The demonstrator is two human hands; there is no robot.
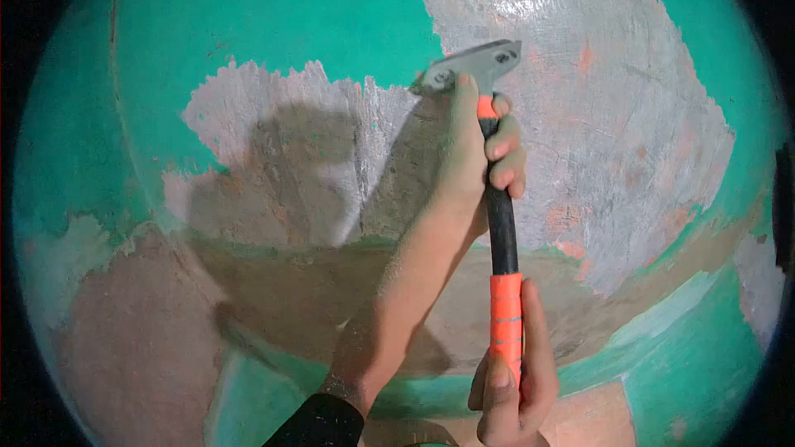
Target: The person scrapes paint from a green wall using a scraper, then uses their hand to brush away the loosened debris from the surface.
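Two-handed hold on scraper, head at paint edge.
Left hand (470,167) closed round the neck of the scraper (502,228), thumb up against the blade head (474,64); right hand (530,385) wrapped on the orange grip (506,306) below. Head lies tilted, its left end by the border between green paint (290,8) and the pale stripped patch (621,124); blade contact can't be told. Black sleeve (319,424) at lower left. Step in hand reads as scraping; next move seems to call for steady pressure, blade edge set to the paint's border.
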